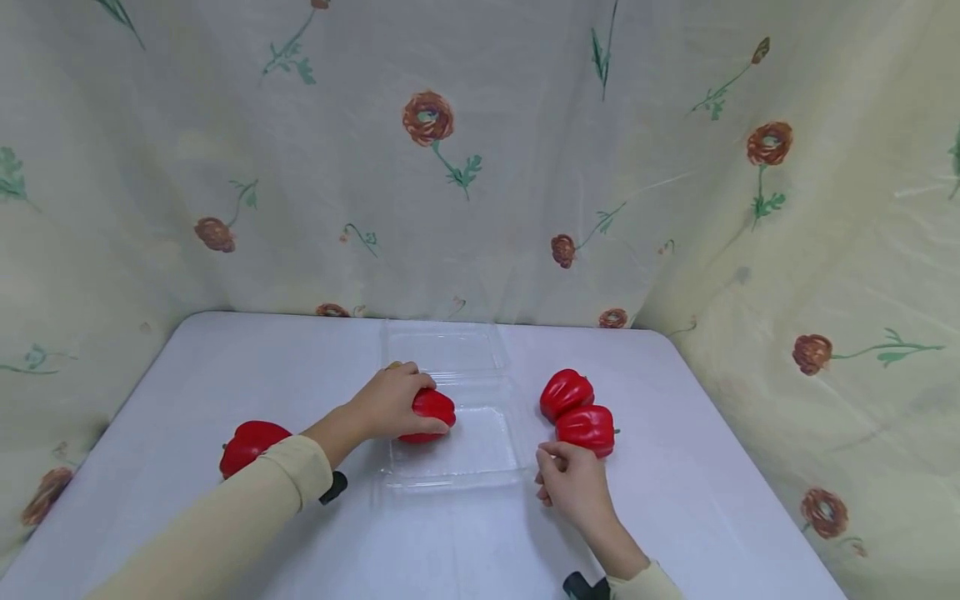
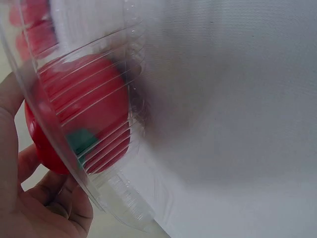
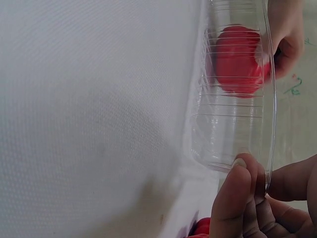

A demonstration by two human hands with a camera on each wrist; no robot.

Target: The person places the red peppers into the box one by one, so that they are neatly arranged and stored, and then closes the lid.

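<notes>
My left hand [image 1: 393,404] grips a red bell pepper [image 1: 433,414] at the left side of a clear plastic clamshell container [image 1: 480,446]. Through the container's ribbed wall, the left wrist view shows the pepper [image 2: 84,109] with its green stem, thumb and fingers around it. The container's lid [image 1: 446,348] lies folded back toward the far side. My right hand [image 1: 576,487] is at the container's near right corner. In the right wrist view, thumb and fingers of that hand [image 3: 262,198] pinch the rim [image 3: 271,134].
Two more red bell peppers [image 1: 587,429] [image 1: 566,393] lie touching each other right of the container. Another red bell pepper [image 1: 251,446] lies at the left, partly behind the left sleeve. A flowered curtain [image 1: 495,167] hangs behind the white table [image 1: 660,500].
</notes>
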